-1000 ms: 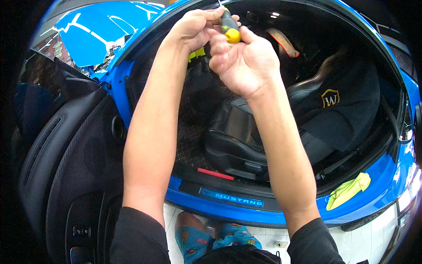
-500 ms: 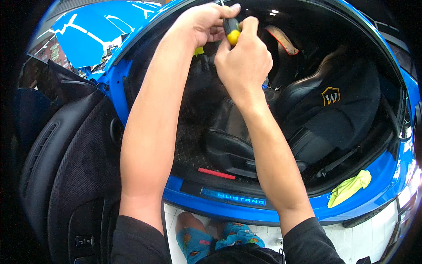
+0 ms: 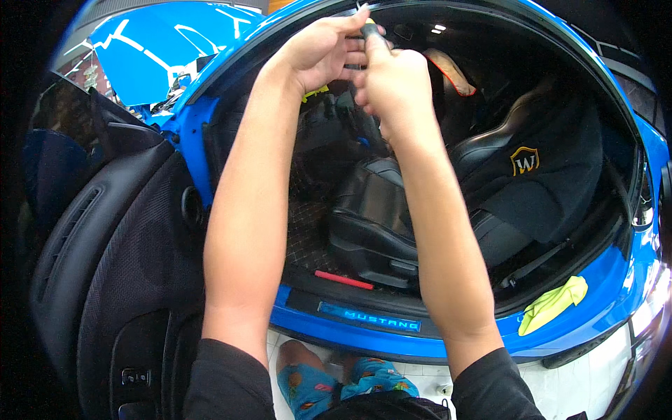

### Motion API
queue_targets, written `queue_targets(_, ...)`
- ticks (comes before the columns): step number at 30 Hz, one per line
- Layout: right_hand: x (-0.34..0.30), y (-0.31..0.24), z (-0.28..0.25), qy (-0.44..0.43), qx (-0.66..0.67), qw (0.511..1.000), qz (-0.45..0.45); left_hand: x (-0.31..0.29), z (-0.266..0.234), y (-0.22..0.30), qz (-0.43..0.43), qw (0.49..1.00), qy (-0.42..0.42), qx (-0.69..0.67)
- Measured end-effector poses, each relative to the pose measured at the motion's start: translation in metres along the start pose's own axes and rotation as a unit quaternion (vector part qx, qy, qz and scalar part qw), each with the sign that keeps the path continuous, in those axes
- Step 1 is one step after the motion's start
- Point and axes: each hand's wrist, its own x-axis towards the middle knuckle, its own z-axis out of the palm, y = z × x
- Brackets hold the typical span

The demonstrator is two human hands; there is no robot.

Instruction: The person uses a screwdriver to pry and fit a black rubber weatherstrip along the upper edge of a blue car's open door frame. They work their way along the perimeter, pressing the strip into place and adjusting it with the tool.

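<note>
At the top edge of the car's door opening, both arms are raised. My right hand (image 3: 397, 87) is closed around the dark handle of a screwdriver (image 3: 370, 29), with a bit of yellow at its upper end and a thin shaft pointing up. Beside it, my left hand (image 3: 323, 50) has its thumb raised along the tool near the shaft. The other left fingers are apart and loosely bent behind the handle. Where the screwdriver's tip ends cannot be made out.
The blue car's open door (image 3: 133, 252) stands at left. Inside are a black seat (image 3: 371, 203) and a dark cloth with an emblem (image 3: 539, 168). A red strip (image 3: 344, 280) lies by the sill (image 3: 371, 318). A yellow-green cloth (image 3: 554, 306) rests on the sill at right.
My right hand has shifted upward and turned, covering more of the screwdriver handle. The left thumb has moved slightly left, and the left fingers are more spread.
</note>
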Motion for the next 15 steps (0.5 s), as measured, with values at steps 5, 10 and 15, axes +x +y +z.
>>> queue_targets(5, -0.016, 0.015, 0.006, 0.201, -0.341, 0.876, -0.274, 0.017, 0.012, 0.014, -0.079, 0.968, 0.119, 0.205)
queue_targets(10, -0.032, 0.007, 0.002, -0.025, 0.207, 0.978, -0.007, 0.020, 0.019, 0.016, -0.078, 0.974, 0.200, 0.075)
queue_targets(15, -0.017, 0.009, -0.027, -0.225, 0.619, 0.734, 0.165, 0.010, 0.028, 0.004, -0.060, 0.990, 0.078, -0.097)
